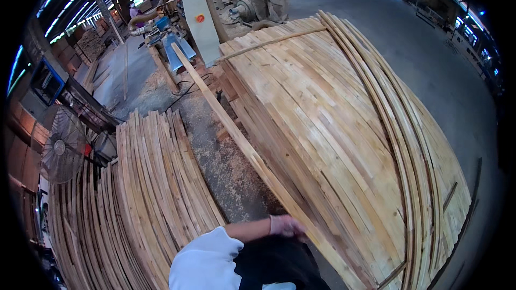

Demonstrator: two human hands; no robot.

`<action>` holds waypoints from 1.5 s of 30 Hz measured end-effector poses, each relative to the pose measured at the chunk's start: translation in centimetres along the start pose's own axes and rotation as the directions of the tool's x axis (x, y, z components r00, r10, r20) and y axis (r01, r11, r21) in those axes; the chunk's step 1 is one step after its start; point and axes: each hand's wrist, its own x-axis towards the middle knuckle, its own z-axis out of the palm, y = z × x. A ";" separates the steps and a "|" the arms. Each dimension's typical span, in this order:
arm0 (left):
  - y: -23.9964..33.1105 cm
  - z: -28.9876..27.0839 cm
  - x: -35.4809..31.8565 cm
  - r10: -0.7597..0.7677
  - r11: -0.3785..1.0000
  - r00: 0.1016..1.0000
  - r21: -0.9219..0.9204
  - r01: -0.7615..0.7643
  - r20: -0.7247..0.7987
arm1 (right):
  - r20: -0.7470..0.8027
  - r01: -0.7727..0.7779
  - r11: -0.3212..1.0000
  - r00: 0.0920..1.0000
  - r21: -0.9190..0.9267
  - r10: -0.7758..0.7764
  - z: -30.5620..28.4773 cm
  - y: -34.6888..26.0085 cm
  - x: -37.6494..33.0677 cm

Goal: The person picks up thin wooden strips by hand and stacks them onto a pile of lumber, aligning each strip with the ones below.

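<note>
A long, narrow wooden board (244, 149) slants from the machine at the back left down past my body at the lower right. Its far end lies on a blue metal infeed of the machine (180, 53). My left hand (287, 226), in a pale pinkish glove, is at the left edge of this board near its close end. Motion blurs the fingers, so whether they grip the board or only rest against it is unclear. My right hand is out of sight.
A broad stack of planks (322, 129) rises to the right, with loose strips (384, 110) lying along it. More long boards (156, 166) are piled at the left, beside a fan (59, 145). Sawdust (231, 177) covers the floor between. A grey cabinet (199, 27) stands behind.
</note>
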 end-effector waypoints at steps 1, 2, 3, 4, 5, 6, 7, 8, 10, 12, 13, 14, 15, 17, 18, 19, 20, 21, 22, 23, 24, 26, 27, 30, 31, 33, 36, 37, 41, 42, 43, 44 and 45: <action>0.8 -0.7 -1.4 0.127 0.986 0.989 -0.103 -0.133 -0.070 | -0.025 0.082 0.997 0.996 0.009 -0.081 -0.1 -1.4 0.4; 1.0 -1.0 -2.5 0.212 0.932 0.958 -0.254 -0.257 -0.192 | -0.049 0.164 0.986 0.985 0.018 -0.163 0.1 -3.0 0.5; 1.1 -1.2 -3.6 0.275 0.867 0.905 -0.322 -0.379 -0.325 | -0.080 0.223 0.974 0.972 0.036 -0.220 0.3 -4.7 0.4; 0.3 -0.8 -4.1 0.403 0.722 0.862 -0.471 -0.506 -0.308 | -0.119 0.282 0.958 0.954 0.047 -0.275 0.5 -6.9 0.1; -0.4 -0.3 -4.7 0.431 0.634 0.880 -0.627 -0.452 -0.199 | -0.149 0.337 0.940 0.934 0.061 -0.325 0.9 -9.1 -0.4; -2.0 0.9 -4.2 0.390 0.665 0.896 -0.607 -0.434 -0.213 | -0.180 0.385 0.920 0.913 0.079 -0.366 1.3 -11.2 -1.2; -4.4 2.8 -3.0 0.308 0.777 0.921 -0.496 -0.388 -0.239 | -0.210 0.420 0.905 0.893 0.067 -0.399 1.6 -13.1 -1.9; -6.6 4.5 -1.8 0.200 0.846 0.935 -0.430 -0.315 -0.292 | -0.197 0.479 0.871 0.869 0.109 -0.454 1.6 -14.5 -2.5; -9.3 7.3 -0.1 0.083 0.900 0.991 -0.419 -0.120 -0.105 | -0.260 0.650 0.744 0.753 0.157 -0.604 1.1 -15.1 -3.1; -8.4 7.5 -0.4 0.287 0.868 0.942 -0.370 -0.332 -0.173 | -0.215 0.618 0.748 0.786 0.243 -0.580 0.2 -12.7 -3.5; -7.5 7.4 -0.8 0.336 0.836 0.918 -0.382 -0.394 -0.211 | -0.211 0.624 0.727 0.781 0.286 -0.587 -0.6 -10.1 -3.3; -5.8 6.6 -1.8 0.395 0.795 0.877 -0.376 -0.476 -0.274 | 0.044 0.525 0.836 0.842 0.159 -0.538 -1.4 -7.3 -3.2; -4.4 6.3 -2.5 0.409 0.795 0.848 -0.323 -0.513 -0.338 | 0.289 0.416 0.909 0.870 0.001 -0.399 -1.9 -4.6 -3.4; -1.5 5.7 -3.8 0.448 0.700 0.775 -0.365 -0.614 -0.445 | 0.227 0.402 0.915 0.896 -0.045 -0.383 -1.5 -2.1 -4.0; 0.0 5.2 -4.4 0.446 0.635 0.761 -0.434 -0.640 -0.471 | 0.176 0.416 0.909 0.896 -0.012 -0.408 -1.2 -1.8 -4.3; 1.5 4.6 -5.1 0.514 0.611 0.729 -0.404 -0.681 -0.452 | 0.123 0.432 0.901 0.894 0.016 -0.431 -0.7 -2.4 -4.5; 3.0 4.1 -5.5 0.536 0.576 0.645 -0.322 -0.751 -0.545 | 0.077 0.450 0.892 0.889 0.047 -0.452 0.0 -4.0 -4.9; 5.1 2.9 -6.4 0.513 0.551 0.599 -0.299 -0.779 -0.615 | 0.019 0.460 0.888 0.888 -0.011 -0.460 0.2 -6.1 -4.8; 7.5 1.4 -7.2 0.493 0.517 0.557 -0.290 -0.805 -0.668 | -0.001 0.476 0.875 0.878 0.093 -0.478 0.2 -8.7 -4.7; 9.7 -0.3 -8.4 0.551 0.460 0.507 -0.265 -0.847 -0.663 | -0.023 0.492 0.848 0.867 0.196 -0.498 0.2 -11.8 -4.3; 11.9 -2.1 -9.6 0.524 0.492 0.499 -0.234 -0.839 -0.690 | -0.048 0.504 0.810 0.856 0.299 -0.515 0.2 -15.0 -4.1; 16.7 -6.4 -12.1 0.536 0.543 0.460 -0.129 -0.830 -0.708 | -0.036 0.551 0.815 0.832 0.180 -0.554 -0.1 -22.4 -3.3; 18.9 -8.6 -13.4 0.586 0.498 0.413 -0.092 -0.862 -0.697 | -0.023 0.526 0.821 0.845 0.223 -0.534 -0.4 -25.9 -3.0; 26.1 -15.3 -18.9 0.630 0.462 0.353 -0.032 -0.886 -0.692 | -0.050 0.546 0.805 0.833 0.234 -0.551 -1.5 -35.8 -3.2; 28.3 -17.0 -20.0 0.642 0.448 0.360 -0.049 -0.893 -0.677 | -0.066 0.564 0.801 0.824 0.201 -0.563 -2.4 -38.6 -3.2; 30.9 -19.5 -21.9 0.692 0.436 0.228 0.146 -0.888 -0.684 | -0.149 0.671 0.720 0.742 0.178 -0.654 -4.5 -42.9 -3.3; 32.6 -21.1 -26.2 0.774 0.577 0.438 0.225 -0.785 -0.458 | -0.005 0.693 0.707 0.714 0.141 -0.700 -6.8 -48.1 -5.0; 30.7 -20.5 -27.2 0.699 0.649 0.487 0.180 -0.739 -0.524 | -0.082 0.755 0.617 0.645 0.221 -0.760 -7.4 -49.5 -5.3; 19.7 -14.5 -24.1 0.429 0.896 0.848 0.025 -0.444 -0.311 | -0.044 0.760 0.547 0.597 0.351 -0.801 -8.8 -57.2 -5.1; 16.3 -12.6 -22.5 0.354 0.916 0.903 -0.103 -0.387 -0.243 | -0.041 0.725 0.490 0.578 0.484 -0.815 -9.2 -58.7 -4.9; 13.5 -11.0 -21.0 0.334 0.928 0.922 -0.100 -0.358 -0.197 | -0.114 0.747 0.394 0.526 0.535 -0.842 -9.5 -59.8 -4.7; 11.6 -10.0 -19.6 0.285 0.934 0.907 -0.124 -0.336 -0.311 | -0.169 0.757 0.298 0.471 0.581 -0.866 -9.6 -60.3 -4.2; 11.1 -9.7 -18.6 0.284 0.924 0.906 -0.163 -0.346 -0.313 | -0.228 0.802 0.327 0.486 0.500 -0.843 -9.7 -60.3 -3.5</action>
